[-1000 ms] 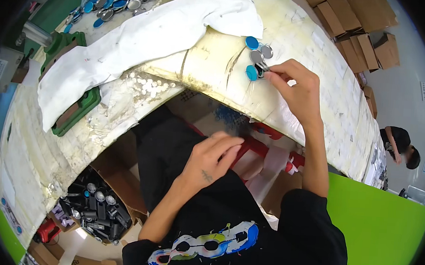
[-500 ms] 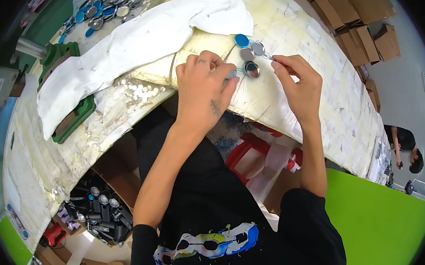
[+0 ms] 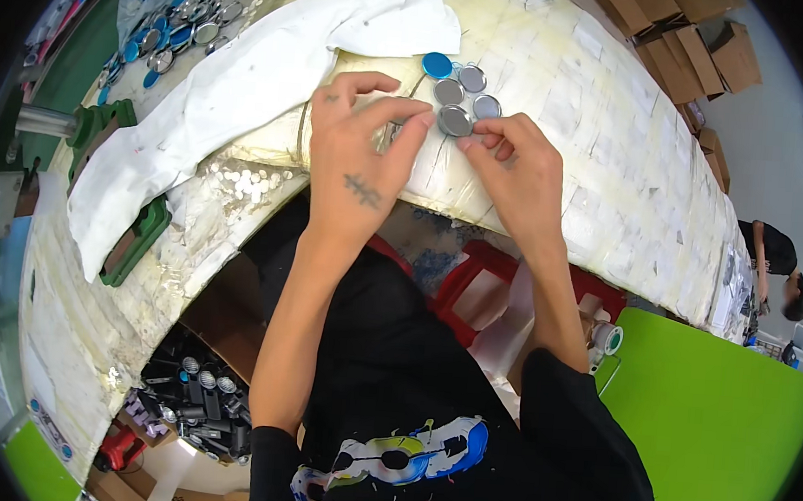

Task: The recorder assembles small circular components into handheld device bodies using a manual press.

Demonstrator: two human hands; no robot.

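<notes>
Now my left hand point(image 3: 367, 141) and right hand point(image 3: 510, 165) pinch a round metal lid point(image 3: 454, 120) beside three others on the surface point(image 3: 595, 143); next, I judge, careful seating.

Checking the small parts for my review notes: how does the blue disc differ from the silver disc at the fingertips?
The blue disc is blue; the silver disc is bare grey metal with a raised rim. The blue disc lies untouched at the far end of the cluster; the silver disc sits at the right hand fingertips, with the left hand beside it. Both are round, similar in size, flat on the table.
</notes>
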